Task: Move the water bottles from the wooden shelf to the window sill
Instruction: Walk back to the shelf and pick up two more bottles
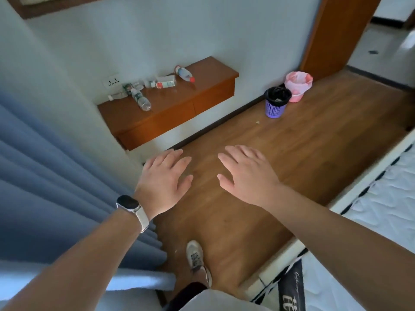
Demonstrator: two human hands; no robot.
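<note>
A wooden shelf (208, 86) hangs on the white wall ahead, with several plastic water bottles lying on it. One clear bottle (141, 98) lies near the shelf's left front. A red-capped bottle (184, 73) lies toward the back right, and a red-and-white labelled bottle (165, 82) lies between them. Both my hands hover over the floor well short of the shelf, palms down with fingers spread. My left hand (163, 178), with a watch on its wrist, holds nothing. My right hand (248, 173) is likewise empty. No window sill is visible.
A blue curtain (56, 187) hangs at my left. A purple bin (275, 102) and a pink-lined bin (297, 86) stand by the wall right of the shelf. A bed with a white mattress (386, 198) lies on the right. A doorway (386, 41) opens at the far right.
</note>
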